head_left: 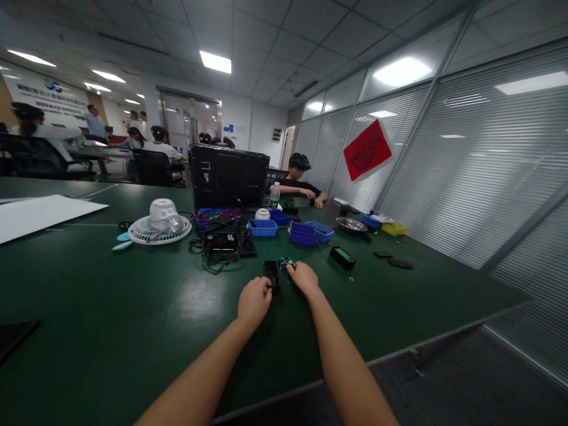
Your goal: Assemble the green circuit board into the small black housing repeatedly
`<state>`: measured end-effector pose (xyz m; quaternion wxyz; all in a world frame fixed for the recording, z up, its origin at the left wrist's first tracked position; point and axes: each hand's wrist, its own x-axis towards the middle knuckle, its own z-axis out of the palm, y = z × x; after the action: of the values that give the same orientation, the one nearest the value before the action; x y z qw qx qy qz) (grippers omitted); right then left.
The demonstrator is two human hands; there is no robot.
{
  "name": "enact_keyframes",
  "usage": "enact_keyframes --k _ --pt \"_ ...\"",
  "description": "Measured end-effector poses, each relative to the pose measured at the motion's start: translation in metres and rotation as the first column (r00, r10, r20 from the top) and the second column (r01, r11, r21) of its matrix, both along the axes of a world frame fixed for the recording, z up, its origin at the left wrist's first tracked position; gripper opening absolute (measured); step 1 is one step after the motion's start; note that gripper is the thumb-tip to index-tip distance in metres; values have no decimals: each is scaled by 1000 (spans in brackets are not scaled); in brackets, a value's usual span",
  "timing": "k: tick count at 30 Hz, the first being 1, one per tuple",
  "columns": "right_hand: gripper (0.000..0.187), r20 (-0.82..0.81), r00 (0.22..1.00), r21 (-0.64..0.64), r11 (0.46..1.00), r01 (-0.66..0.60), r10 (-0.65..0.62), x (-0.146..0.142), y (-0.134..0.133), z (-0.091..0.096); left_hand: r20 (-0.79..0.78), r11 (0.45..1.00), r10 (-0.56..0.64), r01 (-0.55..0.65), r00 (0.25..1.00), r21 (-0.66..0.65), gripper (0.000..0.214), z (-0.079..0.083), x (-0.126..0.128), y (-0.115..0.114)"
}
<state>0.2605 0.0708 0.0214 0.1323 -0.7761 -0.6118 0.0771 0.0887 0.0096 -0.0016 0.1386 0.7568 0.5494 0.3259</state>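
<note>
My left hand (255,303) is closed on the near left edge of a small black open plastic case (272,273) on the green tabletop. Just right of the case, my right hand (304,277) grips a small circuit board (286,262) with its fingers closed around the near end. The board's far end, with small parts on it, shows past my fingers; the rest is hidden under the hand. To the right lies a black rectangular housing (343,257) with a green inside, touched by neither hand.
Ahead stand blue bins (262,228), a black cabled device (222,241) and a white fan (160,225). A metal bowl (351,225), a yellow tray (394,228) and flat black pieces (400,263) lie right. Across the table sits a person (299,180) beside a large black panel (228,177).
</note>
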Motion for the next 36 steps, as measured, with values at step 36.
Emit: enact_keyframes --k 36 --pt "41 37 995 220 972 84 -94 1 -5 11 141 985 -23 46 990 -163 4 -10 6 8"
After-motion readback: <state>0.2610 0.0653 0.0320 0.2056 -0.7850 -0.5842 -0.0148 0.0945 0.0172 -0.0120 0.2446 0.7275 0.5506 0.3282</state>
